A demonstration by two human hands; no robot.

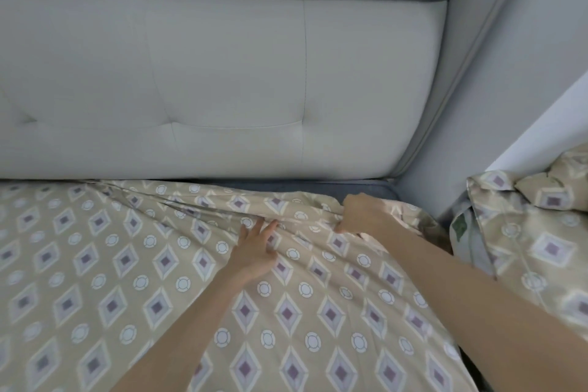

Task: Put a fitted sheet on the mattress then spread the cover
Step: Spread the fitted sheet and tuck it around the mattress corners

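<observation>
1. The fitted sheet (pixel 95 264) covers most of the bed top and is wrinkled toward the headboard (pixel 222 73) corner.
2. That corner is not yet tucked, and bare mattress (pixel 366 188) shows. The right hand (pixel 359 215) fingers clamp the bunched edge; the left hand (pixel 254 251) fingers press flat, spread apart.
3. The matching bundle (pixel 525 232), probably the cover, lies beside the bed, unspread.

No words, numbers, labels or brand marks can be read. The fitted sheet (pixel 95 264) under the left hand (pixel 256 251) and the right hand (pixel 362 215) bears only a printed pattern of diamonds and rings. The bundled cloth (pixel 525 232) to the right of the right hand shows the same pattern, without legible marks.
</observation>
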